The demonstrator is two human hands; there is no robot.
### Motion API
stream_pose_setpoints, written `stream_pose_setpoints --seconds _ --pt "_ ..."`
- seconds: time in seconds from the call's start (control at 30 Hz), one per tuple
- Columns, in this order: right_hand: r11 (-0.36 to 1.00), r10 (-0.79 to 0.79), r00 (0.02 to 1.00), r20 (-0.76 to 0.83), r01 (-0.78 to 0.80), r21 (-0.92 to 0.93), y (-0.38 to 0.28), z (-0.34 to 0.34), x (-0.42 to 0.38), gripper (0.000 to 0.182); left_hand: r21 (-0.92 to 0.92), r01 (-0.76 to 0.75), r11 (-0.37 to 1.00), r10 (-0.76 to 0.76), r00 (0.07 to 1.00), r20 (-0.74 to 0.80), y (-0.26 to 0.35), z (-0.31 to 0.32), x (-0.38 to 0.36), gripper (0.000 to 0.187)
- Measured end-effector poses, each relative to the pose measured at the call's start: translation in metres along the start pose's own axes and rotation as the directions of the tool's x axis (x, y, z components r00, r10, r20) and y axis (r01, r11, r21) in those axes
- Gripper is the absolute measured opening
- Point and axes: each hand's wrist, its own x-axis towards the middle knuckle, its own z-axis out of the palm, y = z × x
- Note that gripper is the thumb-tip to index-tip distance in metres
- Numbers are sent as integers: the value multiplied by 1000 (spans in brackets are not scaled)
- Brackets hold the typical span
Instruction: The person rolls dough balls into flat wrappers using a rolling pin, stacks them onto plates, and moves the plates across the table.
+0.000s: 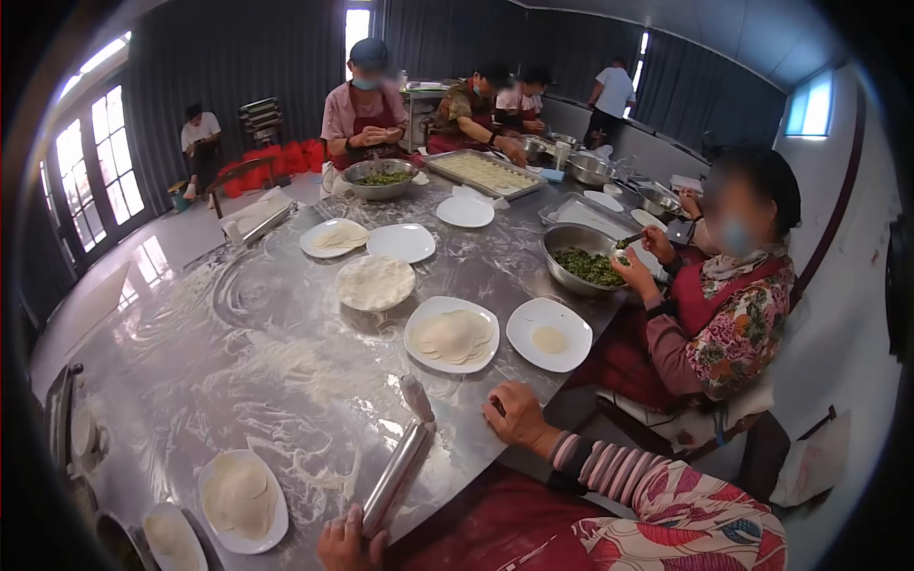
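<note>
A metal rolling pin (396,476) lies slantwise on the floury steel table, its far handle dusted with flour. My left hand (348,543) is closed at the pin's near end, with the near handle hidden by the fingers. Beside the table's edge, my right hand (517,415) rests loosely curled on the surface, apart from the pin; no object shows in it. Just beyond it stand a white plate (575,354) with one small dough round (549,340) and another plate (415,354) stacked with thin dough wrappers (453,335).
More wrappers lie on plates (277,534) at the near left. A flour-filled dish (375,283) sits mid-table. On the right, a co-worker (728,285) handles green filling over a steel bowl (564,277). Farther back are a tray (484,173), another bowl (354,181) and several people.
</note>
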Motion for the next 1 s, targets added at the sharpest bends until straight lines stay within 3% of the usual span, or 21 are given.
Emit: stream_pose_setpoints --seconds 0.13,0.23,0.53,1.0 --pt "1000 -2 1000 22 3 -14 -2 2 2 18 -149 -40 988 19 990 -141 -5 2 -2 50" --pt "1000 17 999 40 -16 -11 -2 2 2 17 -182 12 983 -33 994 -108 -4 0 -3 49" --pt "999 11 999 37 -10 -35 -4 1 6 19 -162 -61 985 32 984 -178 -6 2 2 48" --pt "997 -68 998 -2 68 23 3 -5 2 19 -94 77 993 -92 983 -161 -3 15 -9 45"
